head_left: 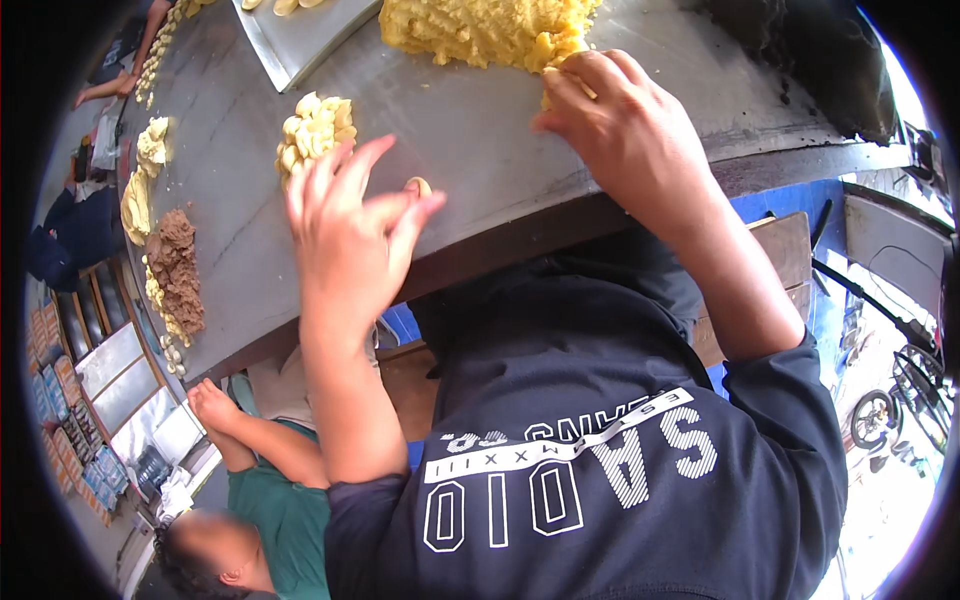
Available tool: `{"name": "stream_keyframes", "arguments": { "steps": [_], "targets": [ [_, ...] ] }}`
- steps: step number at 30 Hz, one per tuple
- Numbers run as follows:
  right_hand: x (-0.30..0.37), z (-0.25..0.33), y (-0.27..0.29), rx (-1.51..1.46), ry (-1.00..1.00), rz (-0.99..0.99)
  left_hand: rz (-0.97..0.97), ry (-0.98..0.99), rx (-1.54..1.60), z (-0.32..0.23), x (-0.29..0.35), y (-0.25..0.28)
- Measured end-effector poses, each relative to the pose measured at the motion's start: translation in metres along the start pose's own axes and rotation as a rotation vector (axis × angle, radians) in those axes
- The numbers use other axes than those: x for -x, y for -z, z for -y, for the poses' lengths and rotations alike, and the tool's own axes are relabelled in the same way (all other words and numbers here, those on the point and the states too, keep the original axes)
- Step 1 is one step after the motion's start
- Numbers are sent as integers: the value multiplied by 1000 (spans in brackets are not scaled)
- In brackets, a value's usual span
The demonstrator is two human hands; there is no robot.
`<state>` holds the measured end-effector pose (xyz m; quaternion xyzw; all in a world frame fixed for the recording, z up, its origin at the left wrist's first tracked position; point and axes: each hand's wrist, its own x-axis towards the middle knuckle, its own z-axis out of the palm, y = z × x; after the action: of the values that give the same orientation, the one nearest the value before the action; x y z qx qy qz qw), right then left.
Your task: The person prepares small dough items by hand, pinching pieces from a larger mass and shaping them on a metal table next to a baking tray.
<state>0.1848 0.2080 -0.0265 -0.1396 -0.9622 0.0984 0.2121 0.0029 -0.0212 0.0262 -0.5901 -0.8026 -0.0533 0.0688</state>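
Note:
My left hand (pixel 350 235) is over the table's near edge, the outer fingers spread. Its thumb and forefinger close on a small pale yellow dough piece (pixel 421 186). Just beyond those fingers sits a heap of small, flattened dough pieces (pixel 318 128). My right hand (pixel 625 115) is closed at the near right edge of a big crumbly yellow dough mass (pixel 470 30). A bit of that dough shows between its fingers; the fingertips are partly hidden.
A metal tray (pixel 290 62) holding dough pieces lies at the far left of the grey table (pixel 480 140). Along the left edge are pale dough lumps (pixel 137 208) and a brown crumbly mass (pixel 177 265). A person in green (pixel 280 500) sits at my left; a black bag-like object (pixel 840 70) lies far right.

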Motion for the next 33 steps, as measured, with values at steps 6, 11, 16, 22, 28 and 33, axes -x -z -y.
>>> {"name": "stream_keyframes", "arguments": {
  "steps": [6,11,16,22,28,33],
  "targets": [
    [-12,-6,7,-101,22,48,-615,-330,136,-20,-95,-70],
    [-1,-12,17,-49,-135,-55,-619,-494,199,-34,-78,-81],
    [-3,-13,9,-85,-12,-44,-584,-272,114,-16,-71,-74],
    [-15,-7,9,-71,33,32,-455,321,1326,-3,-64,-62],
    [18,-15,25,-121,-90,-106,-229,212,-135,-11,42,-39],
    [16,14,30,-290,-37,66,-346,351,406,-24,35,-54]
  ]
}}
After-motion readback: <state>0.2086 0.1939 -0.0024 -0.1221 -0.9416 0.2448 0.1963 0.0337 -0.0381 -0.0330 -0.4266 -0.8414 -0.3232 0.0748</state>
